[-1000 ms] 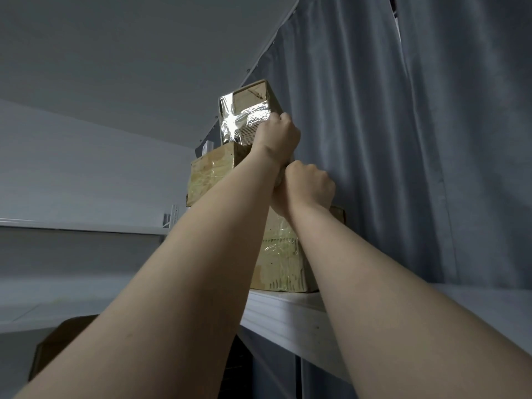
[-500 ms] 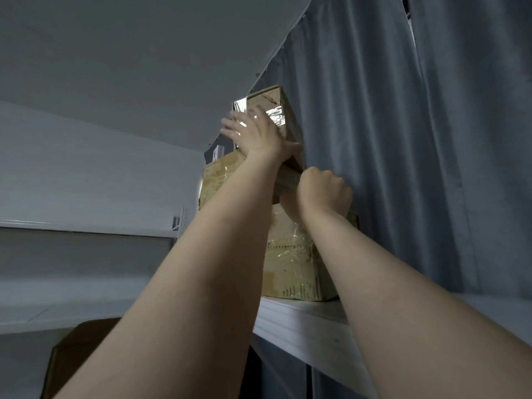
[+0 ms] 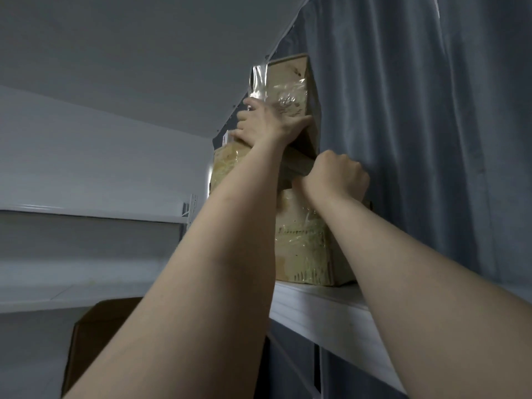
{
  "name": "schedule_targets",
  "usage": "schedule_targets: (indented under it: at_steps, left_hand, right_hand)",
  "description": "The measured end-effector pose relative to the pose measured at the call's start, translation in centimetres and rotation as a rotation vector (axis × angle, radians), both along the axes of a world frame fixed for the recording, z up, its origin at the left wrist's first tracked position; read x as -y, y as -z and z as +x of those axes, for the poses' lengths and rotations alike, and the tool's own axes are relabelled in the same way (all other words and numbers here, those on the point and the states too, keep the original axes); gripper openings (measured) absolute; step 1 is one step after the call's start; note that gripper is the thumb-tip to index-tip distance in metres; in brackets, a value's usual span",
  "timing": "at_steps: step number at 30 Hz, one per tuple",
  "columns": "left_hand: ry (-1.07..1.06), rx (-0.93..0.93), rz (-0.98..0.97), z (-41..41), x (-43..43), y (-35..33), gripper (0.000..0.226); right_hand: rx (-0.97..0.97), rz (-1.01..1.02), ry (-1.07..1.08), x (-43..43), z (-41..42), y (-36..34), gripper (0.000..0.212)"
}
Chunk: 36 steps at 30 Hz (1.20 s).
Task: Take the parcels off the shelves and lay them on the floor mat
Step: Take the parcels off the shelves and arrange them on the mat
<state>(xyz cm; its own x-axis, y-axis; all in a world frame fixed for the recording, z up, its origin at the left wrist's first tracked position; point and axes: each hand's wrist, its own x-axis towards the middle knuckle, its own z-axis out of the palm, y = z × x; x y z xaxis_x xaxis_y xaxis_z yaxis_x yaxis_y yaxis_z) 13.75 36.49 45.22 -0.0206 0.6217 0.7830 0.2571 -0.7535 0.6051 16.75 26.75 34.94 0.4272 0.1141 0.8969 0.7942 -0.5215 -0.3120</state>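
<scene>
Shelving, far left: pale metal shelves (image 3: 86, 217) along the wall, with a brown carton (image 3: 95, 335) below them.
Middle parcel (image 3: 227, 165): taped cardboard in a stack, jutting left behind the left forearm.
Left hand (image 3: 264, 126): raised high, fingers wrapped round the left edge of the top parcel, thumb spread across its front face.
Top parcel (image 3: 290, 82): tall box with a silver foil side, standing on end atop the stack, long axis roughly upright and leaning. It sits above and ahead of both hands, close under the ceiling.
Right hand (image 3: 335, 177): lower, fingers curled, knuckles toward the camera, at that parcel's lower right corner. It probably grips the corner, but the fingertips are hidden.
Bottom parcel (image 3: 305, 249): taped box resting on the white top shelf (image 3: 322, 306).
Curtain (image 3: 431, 139): grey-blue, just beside the stack.
Coming move: likely tipping the top parcel toward the person, left hand steering its upper half, right hand taking weight below.
Floor mat: out of view.
</scene>
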Motion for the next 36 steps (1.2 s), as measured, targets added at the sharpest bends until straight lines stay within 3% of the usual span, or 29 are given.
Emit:
schedule_targets:
  at_steps: [6,18,24,27,32,36]
  left_hand:
    - [0.056,0.140,0.257,-0.5,0.4,1.8,0.141]
    - [0.095,0.142,0.396,-3.5,2.9,6.7,0.141]
    - [0.138,0.142,0.419,-6.1,4.3,8.5,0.141]
    - [0.130,0.164,0.457,-8.8,4.4,9.2,0.141]
    - [0.144,0.174,0.496,-14.2,4.0,12.2,0.139]
    - [0.194,0.167,0.471,-18.5,3.6,16.7,0.139]
  right_hand:
    - [-0.026,0.025,-0.015,0.0,0.0,-0.2,0.039]
    - [-0.087,0.029,-0.051,0.5,-1.2,0.2,0.048]
    - [-0.113,0.059,-0.138,1.6,-2.8,1.0,0.039]
    - [-0.125,0.173,-0.249,2.8,-4.1,1.8,0.028]
    - [-0.346,0.430,-0.391,3.7,-8.3,3.4,0.035]
    - [-0.647,0.558,-0.775,2.8,-13.5,5.2,0.045]
